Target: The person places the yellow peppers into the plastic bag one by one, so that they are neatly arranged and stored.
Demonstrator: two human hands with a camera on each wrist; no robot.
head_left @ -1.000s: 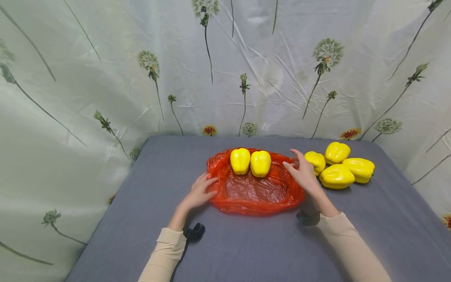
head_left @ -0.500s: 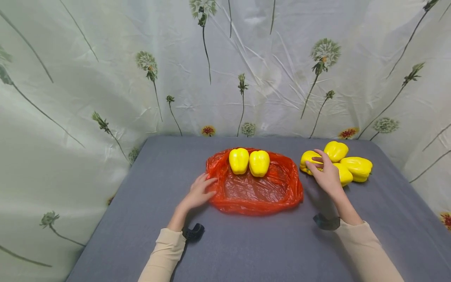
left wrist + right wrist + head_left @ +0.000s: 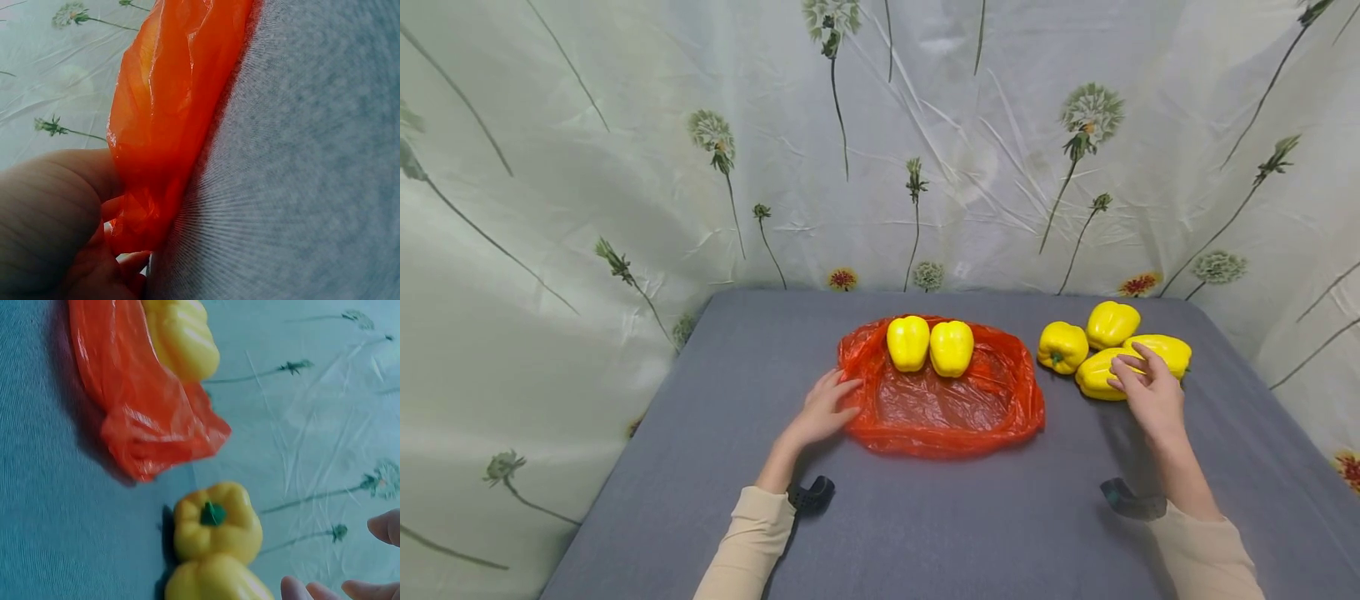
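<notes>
A red plastic bag (image 3: 943, 417) lies spread open on the grey table, with two yellow bell peppers (image 3: 907, 343) standing at its far side. My left hand (image 3: 822, 408) rests at the bag's left end, thumb and fingers spread against it. In the left wrist view the red film partly hides the thumb tip (image 3: 106, 172). My right hand (image 3: 1153, 396) hovers over the loose bell peppers on the right, its fingers loosely bent and holding nothing. Its fingertips overlap the front pepper (image 3: 1097, 375) in the head view. In the right wrist view a pepper (image 3: 219, 525) shows its green stem.
Several loose yellow peppers, among them one at the left (image 3: 1063, 347) and one at the back (image 3: 1112, 324), cluster right of the bag. A flower-printed curtain (image 3: 880, 150) hangs behind the table (image 3: 745, 350). Dark wrist cameras sit under both wrists.
My right hand has moved from the bag's right rim rightward, past the left loose pepper, to above the front right ones. My left hand stays at the bag; the peppers have not moved.
</notes>
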